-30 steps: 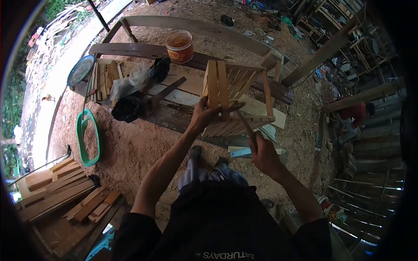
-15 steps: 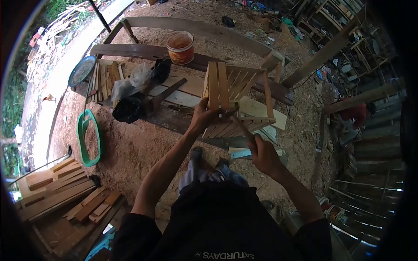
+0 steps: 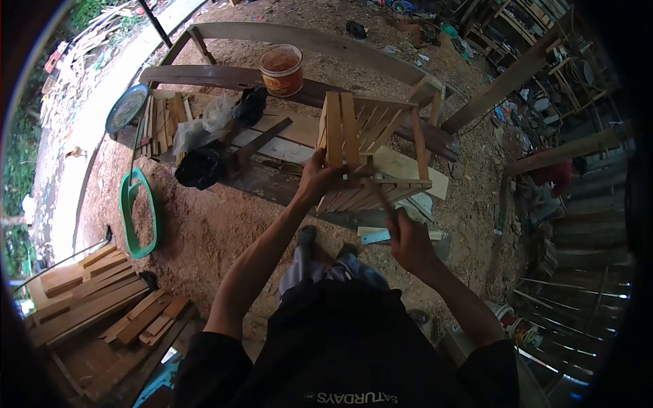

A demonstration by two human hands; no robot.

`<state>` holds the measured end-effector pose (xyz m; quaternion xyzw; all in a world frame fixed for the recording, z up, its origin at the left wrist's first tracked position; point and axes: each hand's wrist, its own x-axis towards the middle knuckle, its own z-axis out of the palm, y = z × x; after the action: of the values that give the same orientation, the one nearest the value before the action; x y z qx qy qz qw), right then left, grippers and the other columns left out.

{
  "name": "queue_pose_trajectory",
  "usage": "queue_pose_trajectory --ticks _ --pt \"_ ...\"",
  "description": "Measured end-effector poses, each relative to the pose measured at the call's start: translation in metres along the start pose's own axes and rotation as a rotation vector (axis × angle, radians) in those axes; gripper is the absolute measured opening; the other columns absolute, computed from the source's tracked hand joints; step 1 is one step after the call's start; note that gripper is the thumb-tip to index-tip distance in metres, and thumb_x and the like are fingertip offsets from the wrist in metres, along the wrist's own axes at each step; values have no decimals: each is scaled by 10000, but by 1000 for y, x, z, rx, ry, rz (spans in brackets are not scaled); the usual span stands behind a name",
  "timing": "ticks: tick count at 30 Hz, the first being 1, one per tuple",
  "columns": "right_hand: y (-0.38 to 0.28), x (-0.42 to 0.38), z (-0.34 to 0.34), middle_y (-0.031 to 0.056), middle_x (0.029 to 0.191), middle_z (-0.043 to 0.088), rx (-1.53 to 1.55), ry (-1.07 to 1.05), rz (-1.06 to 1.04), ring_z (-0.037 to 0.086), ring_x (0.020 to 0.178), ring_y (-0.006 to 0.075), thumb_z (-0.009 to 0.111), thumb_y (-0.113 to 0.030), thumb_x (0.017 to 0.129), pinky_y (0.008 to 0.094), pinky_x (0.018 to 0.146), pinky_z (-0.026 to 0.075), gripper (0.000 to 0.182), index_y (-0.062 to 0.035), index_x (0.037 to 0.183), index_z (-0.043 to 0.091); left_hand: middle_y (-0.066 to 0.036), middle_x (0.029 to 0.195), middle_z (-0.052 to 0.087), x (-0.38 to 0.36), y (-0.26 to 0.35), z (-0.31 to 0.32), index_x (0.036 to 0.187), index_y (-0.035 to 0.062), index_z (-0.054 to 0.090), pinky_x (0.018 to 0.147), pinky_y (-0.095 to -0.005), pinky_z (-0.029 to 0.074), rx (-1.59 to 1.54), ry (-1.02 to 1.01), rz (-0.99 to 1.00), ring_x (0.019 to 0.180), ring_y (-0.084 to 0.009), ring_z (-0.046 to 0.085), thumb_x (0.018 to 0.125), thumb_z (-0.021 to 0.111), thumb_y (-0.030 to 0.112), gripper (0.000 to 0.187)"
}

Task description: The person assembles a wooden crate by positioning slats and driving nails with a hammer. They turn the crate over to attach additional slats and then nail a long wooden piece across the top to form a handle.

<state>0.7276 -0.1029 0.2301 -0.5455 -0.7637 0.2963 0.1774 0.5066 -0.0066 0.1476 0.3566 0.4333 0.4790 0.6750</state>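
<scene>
My right hand (image 3: pixel 410 242) is closed around the wooden handle of a hammer (image 3: pixel 381 198). The hammer's head end, partly blurred, lies close to the fingers of my left hand (image 3: pixel 320 180). That hand grips the near end of a slatted wooden frame (image 3: pixel 349 129), its thumb up along one slat. Whether a nail is pinched between its fingers cannot be made out. The frame stands tilted on a low bench (image 3: pixel 265 187), with slatted sides running to the right.
On the bench are an orange bucket (image 3: pixel 281 80), plastic bags (image 3: pixel 201 166), a handsaw (image 3: pixel 262 144) and wood strips (image 3: pixel 160 122). A green tub (image 3: pixel 124 214) sits left on shavings. Cut boards (image 3: pixel 102 292) are stacked lower left. A wooden post (image 3: pixel 513 75) and a person in red (image 3: pixel 554 178) are right.
My right hand and the hammer have shifted very slightly. My left hand stays at the frame's near end, and the frame sits almost as before.
</scene>
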Motion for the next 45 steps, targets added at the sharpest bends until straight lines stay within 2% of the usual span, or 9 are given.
queue_pose_trajectory --ticks 8,11,17,23,29,32,38,41,45 --pt "-6 -2 -4 199 550 534 -7 65 -25 590 529 383 479 -182 940 439 440 433 213 27 913 449 -125 1109 583 6 -7 -4 1248 -27 451 777 -290 521 116 20 -24 927 -169 607 797 662 161 532" --pt "6 -2 4 202 559 539 -174 -141 104 588 540 394 471 -192 945 446 447 436 216 20 918 448 -127 1110 582 2 0 -1 1245 -32 452 780 -289 519 108 16 -44 933 -171 608 797 661 158 529" --pt "-4 0 -5 213 573 555 -30 33 1 597 564 408 459 -203 949 458 461 452 225 20 925 452 -135 1091 580 -1 8 3 1240 -40 451 794 -295 527 119 21 -54 954 -186 604 778 680 140 547" --pt "5 0 -3 208 587 546 -130 -164 83 587 567 405 463 -195 948 456 450 429 215 18 933 440 -135 1103 572 6 -2 1 1232 -37 458 812 -301 529 77 34 -54 968 -191 598 746 730 145 586" --pt "1 -2 3 203 575 533 -14 94 -45 584 551 400 467 -194 949 453 440 418 207 9 922 434 -144 1118 566 3 0 0 1236 -37 451 816 -307 536 68 25 -70 985 -196 593 753 722 133 579" --pt "12 -3 6 196 573 517 -148 -125 72 574 537 395 472 -180 948 452 429 395 196 8 914 425 -142 1113 570 3 -2 2 1234 -36 457 817 -303 530 39 34 -83 992 -189 590 755 713 126 567" --pt "6 -4 8 203 568 524 22 122 -44 577 533 393 460 -188 952 443 422 400 206 9 905 422 -172 1064 547 2 0 0 1188 -62 411 724 -331 591 -8 -9 21 908 -229 616 759 673 63 517" --pt "5 -4 6 201 565 522 -162 -155 96 574 533 395 456 -190 954 435 415 394 209 8 898 420 -152 1092 566 1 0 1 1231 -50 433 763 -292 547 45 18 -54 937 -188 609 772 674 122 546" --pt "1 -2 0 205 573 536 -23 11 -8 582 556 405 465 -187 947 447 430 408 205 9 908 419 -138 1090 579 -4 9 3 1257 -44 436 790 -290 543 6 -18 -28 935 -178 612 777 670 115 557"
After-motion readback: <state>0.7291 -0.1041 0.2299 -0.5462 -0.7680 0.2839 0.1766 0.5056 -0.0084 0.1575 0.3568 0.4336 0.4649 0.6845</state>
